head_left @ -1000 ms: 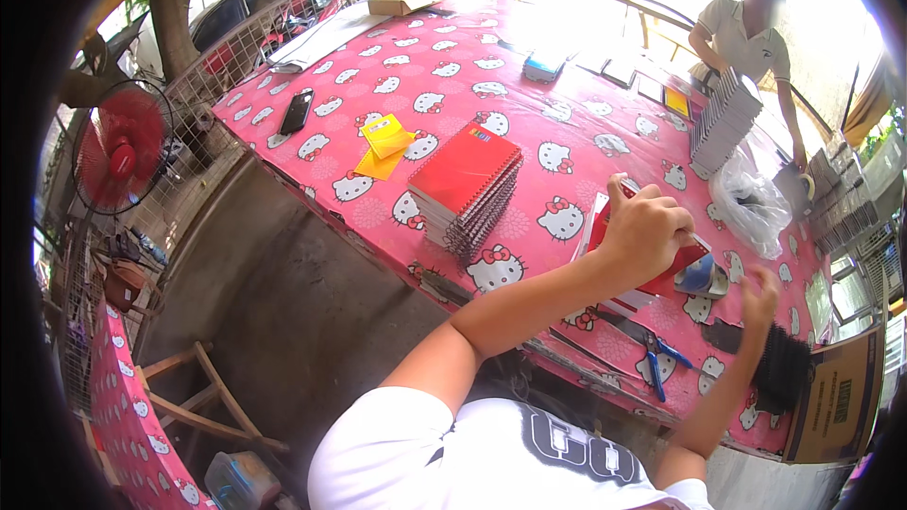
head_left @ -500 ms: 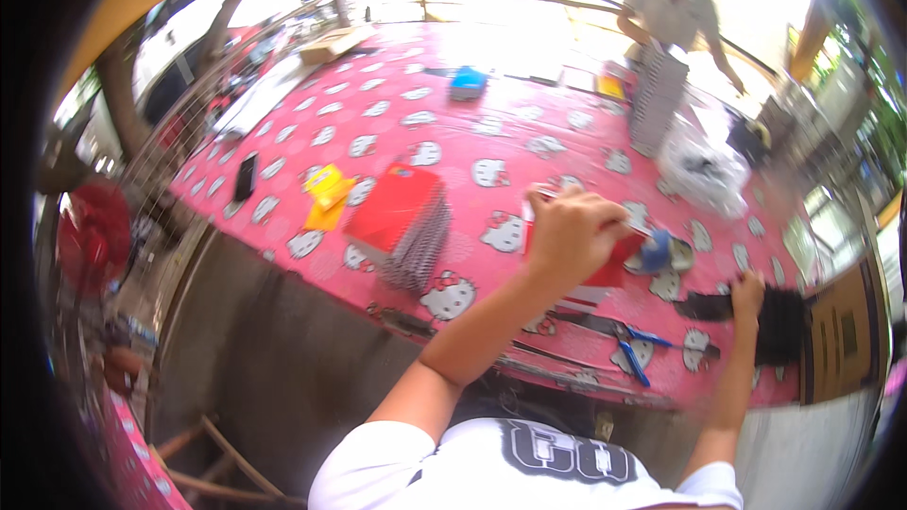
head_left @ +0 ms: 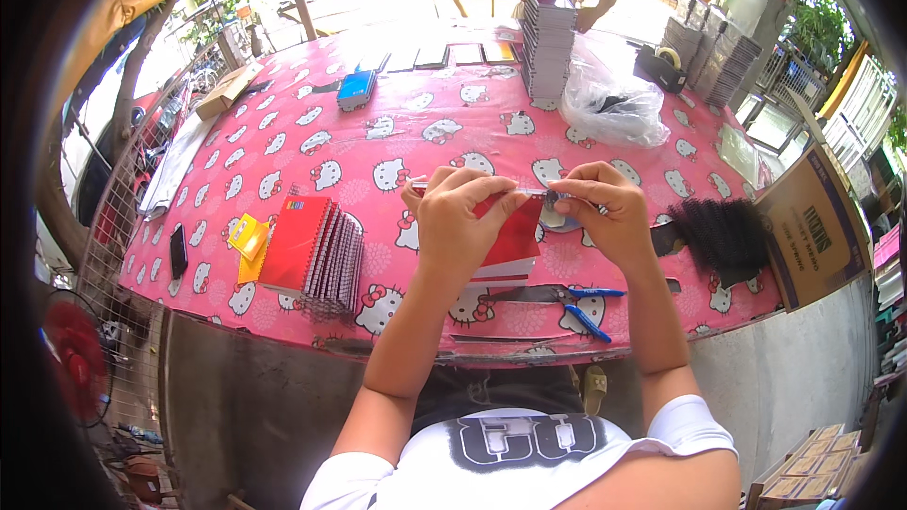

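As the left hand (head_left: 457, 219) clasps a red notebook's (head_left: 516, 234) edge, the right hand (head_left: 612, 211) pinches a dark piece (head_left: 552, 197), tabletop (head_left: 493, 138) open beyond.

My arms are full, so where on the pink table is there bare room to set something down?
Roomiest: the stretch between the blue notebook and the red notebook stack. Smaller: between the plastic bag and the black coils. Crowded: the near middle, where the left hand, right hand, red notebook and blue-handled pliers bunch together.

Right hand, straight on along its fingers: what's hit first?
Probably the red-covered notebook in the left hand, just left of the right hand; depth is unclear, they may already touch.
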The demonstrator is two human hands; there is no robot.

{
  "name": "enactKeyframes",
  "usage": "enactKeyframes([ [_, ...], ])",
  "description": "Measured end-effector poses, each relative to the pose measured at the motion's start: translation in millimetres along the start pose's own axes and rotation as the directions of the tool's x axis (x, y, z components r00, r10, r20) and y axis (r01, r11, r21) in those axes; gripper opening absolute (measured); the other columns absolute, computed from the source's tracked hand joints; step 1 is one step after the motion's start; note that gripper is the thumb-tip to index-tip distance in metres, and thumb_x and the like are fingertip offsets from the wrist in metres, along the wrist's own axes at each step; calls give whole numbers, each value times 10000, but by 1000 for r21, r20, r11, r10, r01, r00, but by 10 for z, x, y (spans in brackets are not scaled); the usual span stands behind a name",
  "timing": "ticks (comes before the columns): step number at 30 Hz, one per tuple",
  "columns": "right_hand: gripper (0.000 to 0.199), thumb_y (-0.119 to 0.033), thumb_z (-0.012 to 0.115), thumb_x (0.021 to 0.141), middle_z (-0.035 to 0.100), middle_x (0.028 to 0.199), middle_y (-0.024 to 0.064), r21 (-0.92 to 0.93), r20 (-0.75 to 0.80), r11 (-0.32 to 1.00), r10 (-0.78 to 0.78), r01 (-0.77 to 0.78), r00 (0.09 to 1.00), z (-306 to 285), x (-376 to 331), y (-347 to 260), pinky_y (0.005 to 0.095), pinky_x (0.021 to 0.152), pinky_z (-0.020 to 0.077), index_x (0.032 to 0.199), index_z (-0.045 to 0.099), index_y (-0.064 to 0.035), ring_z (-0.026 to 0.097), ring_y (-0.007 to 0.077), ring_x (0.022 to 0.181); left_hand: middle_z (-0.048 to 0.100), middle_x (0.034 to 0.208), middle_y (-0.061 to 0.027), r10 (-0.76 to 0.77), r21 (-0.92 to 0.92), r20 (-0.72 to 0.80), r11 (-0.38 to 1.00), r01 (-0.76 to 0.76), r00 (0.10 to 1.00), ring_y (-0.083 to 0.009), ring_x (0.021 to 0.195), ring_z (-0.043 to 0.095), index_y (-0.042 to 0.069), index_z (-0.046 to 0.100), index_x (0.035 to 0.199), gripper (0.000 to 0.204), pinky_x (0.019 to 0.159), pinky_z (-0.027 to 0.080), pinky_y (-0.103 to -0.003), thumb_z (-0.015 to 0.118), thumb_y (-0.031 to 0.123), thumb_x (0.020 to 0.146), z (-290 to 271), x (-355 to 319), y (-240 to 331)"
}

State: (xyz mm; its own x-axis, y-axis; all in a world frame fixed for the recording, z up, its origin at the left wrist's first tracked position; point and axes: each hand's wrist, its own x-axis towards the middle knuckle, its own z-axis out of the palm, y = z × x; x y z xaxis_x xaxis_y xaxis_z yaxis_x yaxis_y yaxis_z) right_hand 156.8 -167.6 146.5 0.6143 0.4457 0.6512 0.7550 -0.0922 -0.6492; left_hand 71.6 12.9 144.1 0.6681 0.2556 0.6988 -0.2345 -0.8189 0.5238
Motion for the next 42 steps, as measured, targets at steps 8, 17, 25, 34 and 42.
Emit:
enactKeyframes([
  [8, 192, 37, 616, 833, 600, 802, 17, 104, 287, 972, 172, -209, 943, -138, 151, 9, 214, 611, 452, 1000, 697, -12, 546, 65, 698, 685, 805, -17, -10, -71, -18, 997, 9, 1000, -164, 854, 594, 121, 751, 831, 196, 859, 365, -328, 780, 283, 724, 3, -25, -12],
  [17, 188, -39, 612, 863, 600, 705, 25, -57, 359, 998, 27, -7, 933, -172, 246, -84, 257, 558, 440, 1037, 680, -56, 535, 85, 612, 684, 817, -12, -16, -41, -43, 999, 14, 999, -158, 851, 592, 135, 742, 891, 238, 900, 322, -347, 782, 294, 718, 29, -41, 18],
  [25, 145, -121, 679, 817, 582, 850, 72, -183, 256, 983, 28, 20, 966, -18, 150, -183, 323, 609, 459, 935, 627, -54, 578, 199, 674, 689, 824, 47, 14, 42, -55, 999, -12, 998, -117, 824, 586, 175, 726, 860, 200, 859, 272, -350, 788, 279, 701, 10, -90, 4],
  [34, 123, -120, 639, 848, 593, 791, 96, -319, 266, 937, -54, 140, 962, 130, 159, -285, 348, 619, 449, 916, 604, -25, 595, 222, 706, 691, 810, 52, 25, 15, -91, 1000, -24, 996, -116, 816, 587, 177, 731, 809, 156, 845, 276, -342, 794, 261, 694, 37, -107, -35],
  [42, 347, -164, 696, 796, 669, 1003, 138, -538, 305, 842, 248, -49, 920, -655, 20, 1102, 350, 804, 507, 1100, 601, -29, 646, 266, 927, 693, 818, 18, 80, -68, -77, 994, -85, 994, -145, 853, 595, 144, 736, 854, 230, 880, 298, -336, 806, 274, 678, 10, -13, -67],
])
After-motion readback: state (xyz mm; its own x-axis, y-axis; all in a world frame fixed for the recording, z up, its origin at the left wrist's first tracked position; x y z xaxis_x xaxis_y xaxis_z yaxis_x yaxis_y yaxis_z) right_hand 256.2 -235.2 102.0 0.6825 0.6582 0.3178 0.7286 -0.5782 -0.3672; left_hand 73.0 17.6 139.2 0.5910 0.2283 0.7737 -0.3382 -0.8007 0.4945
